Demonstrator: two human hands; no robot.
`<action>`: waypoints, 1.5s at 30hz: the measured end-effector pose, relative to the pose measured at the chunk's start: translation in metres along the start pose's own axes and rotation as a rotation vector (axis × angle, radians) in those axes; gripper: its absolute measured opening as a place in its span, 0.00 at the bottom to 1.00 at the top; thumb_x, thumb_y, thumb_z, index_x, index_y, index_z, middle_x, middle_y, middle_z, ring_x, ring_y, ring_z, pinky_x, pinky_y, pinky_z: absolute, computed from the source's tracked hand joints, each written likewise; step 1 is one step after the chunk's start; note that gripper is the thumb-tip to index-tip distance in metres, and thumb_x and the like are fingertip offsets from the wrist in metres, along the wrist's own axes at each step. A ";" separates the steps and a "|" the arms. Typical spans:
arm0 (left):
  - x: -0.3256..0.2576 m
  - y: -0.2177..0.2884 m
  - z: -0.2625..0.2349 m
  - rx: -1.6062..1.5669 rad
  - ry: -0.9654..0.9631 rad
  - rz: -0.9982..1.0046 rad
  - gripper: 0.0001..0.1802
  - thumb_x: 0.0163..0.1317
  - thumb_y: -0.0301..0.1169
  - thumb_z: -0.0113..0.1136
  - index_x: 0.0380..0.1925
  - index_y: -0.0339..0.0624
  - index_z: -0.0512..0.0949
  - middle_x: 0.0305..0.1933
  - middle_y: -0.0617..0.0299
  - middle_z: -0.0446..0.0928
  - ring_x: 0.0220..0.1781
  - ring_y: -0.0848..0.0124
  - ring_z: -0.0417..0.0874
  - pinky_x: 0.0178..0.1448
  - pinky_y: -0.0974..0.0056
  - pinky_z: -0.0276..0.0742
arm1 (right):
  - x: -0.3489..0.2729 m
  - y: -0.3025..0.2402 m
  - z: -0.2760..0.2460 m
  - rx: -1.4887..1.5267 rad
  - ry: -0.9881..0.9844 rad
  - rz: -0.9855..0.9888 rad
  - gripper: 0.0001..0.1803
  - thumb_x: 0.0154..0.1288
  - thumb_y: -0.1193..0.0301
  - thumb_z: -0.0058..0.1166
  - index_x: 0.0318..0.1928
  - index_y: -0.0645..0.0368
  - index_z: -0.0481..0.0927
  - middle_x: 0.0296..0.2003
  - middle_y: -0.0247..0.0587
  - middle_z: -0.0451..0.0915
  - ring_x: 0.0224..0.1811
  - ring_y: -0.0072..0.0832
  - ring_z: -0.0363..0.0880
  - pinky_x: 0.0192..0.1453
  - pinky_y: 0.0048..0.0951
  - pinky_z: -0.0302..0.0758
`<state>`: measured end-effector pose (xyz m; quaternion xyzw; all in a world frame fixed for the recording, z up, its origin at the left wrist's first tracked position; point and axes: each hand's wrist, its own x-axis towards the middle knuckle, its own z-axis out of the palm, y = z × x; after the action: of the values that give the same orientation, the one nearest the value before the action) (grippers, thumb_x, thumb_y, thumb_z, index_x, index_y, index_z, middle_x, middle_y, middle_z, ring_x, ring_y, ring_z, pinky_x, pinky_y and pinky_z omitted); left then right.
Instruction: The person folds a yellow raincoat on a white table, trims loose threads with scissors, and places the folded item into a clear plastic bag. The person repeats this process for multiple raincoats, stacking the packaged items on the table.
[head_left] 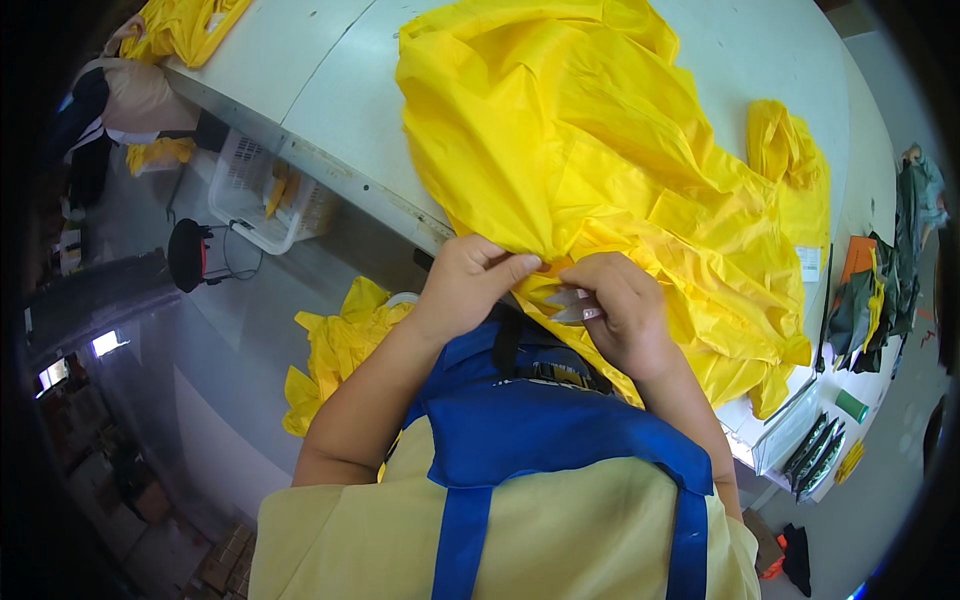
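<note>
Bunched yellow cloth (640,170) lies on the pale bench (340,110) at its near edge, its long axis slanting from the far side down toward the right-hand stretch of that edge. A gathered fold points at the person, where the left hand (465,290) pinches it between thumb and forefinger. The right hand (625,310), just beside, has its fingers curled around small metal snips (575,313), blades pointing left; whether its fingertips also grip cloth, I cannot tell. Bench top shows from the cloth's left side to another yellow piece (195,25) at the far left corner, and in a strip along the right edge; a white basket (270,215) stands below the near edge. A white label (808,263) lies by the cloth's right side, its print too small to read; the blue apron (560,430) bears white lettering, partly hidden by a fold.
</note>
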<state>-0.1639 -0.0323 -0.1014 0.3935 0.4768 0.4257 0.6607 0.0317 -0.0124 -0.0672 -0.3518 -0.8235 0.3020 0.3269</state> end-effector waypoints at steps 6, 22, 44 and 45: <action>-0.008 0.010 0.001 0.312 -0.052 0.188 0.08 0.62 0.28 0.58 0.37 0.34 0.80 0.30 0.56 0.82 0.30 0.73 0.81 0.37 0.70 0.74 | 0.001 -0.002 0.003 0.035 0.017 0.101 0.14 0.45 0.84 0.57 0.35 0.60 0.75 0.29 0.43 0.76 0.29 0.40 0.77 0.32 0.32 0.75; 0.024 -0.026 -0.042 1.146 -0.220 0.149 0.32 0.51 0.42 0.67 0.56 0.41 0.73 0.57 0.49 0.74 0.60 0.51 0.72 0.63 0.57 0.68 | -0.066 0.039 -0.050 0.320 0.450 0.645 0.18 0.59 0.84 0.51 0.49 0.57 0.78 0.58 0.36 0.72 0.38 0.17 0.73 0.39 0.18 0.70; 0.262 0.295 -0.012 1.795 0.158 1.034 0.22 0.65 0.40 0.54 0.57 0.45 0.70 0.56 0.54 0.74 0.59 0.65 0.73 0.62 0.62 0.67 | -0.321 0.100 -0.351 0.392 1.724 0.943 0.25 0.69 0.54 0.47 0.53 0.63 0.74 0.49 0.42 0.77 0.47 0.38 0.79 0.50 0.36 0.76; 0.286 0.267 0.019 1.885 0.197 1.078 0.25 0.64 0.41 0.55 0.60 0.46 0.67 0.61 0.53 0.70 0.63 0.66 0.70 0.66 0.63 0.63 | -0.358 0.105 -0.374 0.182 1.771 1.057 0.26 0.70 0.53 0.46 0.54 0.64 0.73 0.50 0.42 0.77 0.47 0.37 0.79 0.50 0.34 0.76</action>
<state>-0.1432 0.3214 0.0664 0.8634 0.4272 0.1523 -0.2212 0.5455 -0.1309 -0.0349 -0.7385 -0.0027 0.1011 0.6666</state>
